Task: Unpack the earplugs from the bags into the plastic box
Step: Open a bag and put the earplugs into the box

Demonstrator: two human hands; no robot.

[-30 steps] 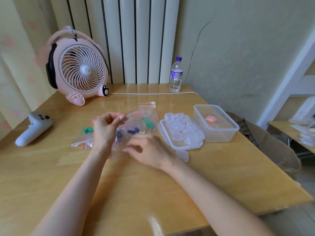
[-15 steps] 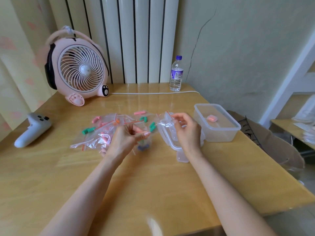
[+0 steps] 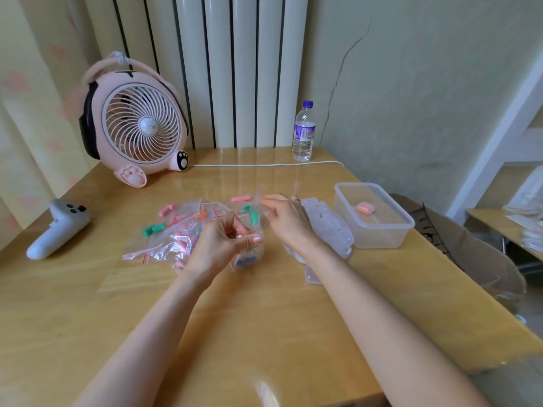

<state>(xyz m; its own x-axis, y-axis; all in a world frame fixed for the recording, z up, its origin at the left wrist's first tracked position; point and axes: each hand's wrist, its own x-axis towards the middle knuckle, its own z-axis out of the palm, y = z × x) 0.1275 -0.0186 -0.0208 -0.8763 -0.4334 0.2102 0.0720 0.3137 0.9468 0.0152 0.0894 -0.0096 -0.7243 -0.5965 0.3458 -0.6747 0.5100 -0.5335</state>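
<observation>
Left hand (image 3: 217, 245) and right hand (image 3: 291, 221), both in a pinch on one clear bag (image 3: 249, 257), contents blurred.

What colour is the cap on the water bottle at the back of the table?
Blue, verging on purple; the cap shows best in the head view.

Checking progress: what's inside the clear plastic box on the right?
One small pink item lies in the plastic box. Nothing else shows; clear cases partly hide its left wall.

Left hand (image 3: 221, 245) and right hand (image 3: 289, 220) close together, each in pinching grip on bag (image 3: 249, 257).
</observation>
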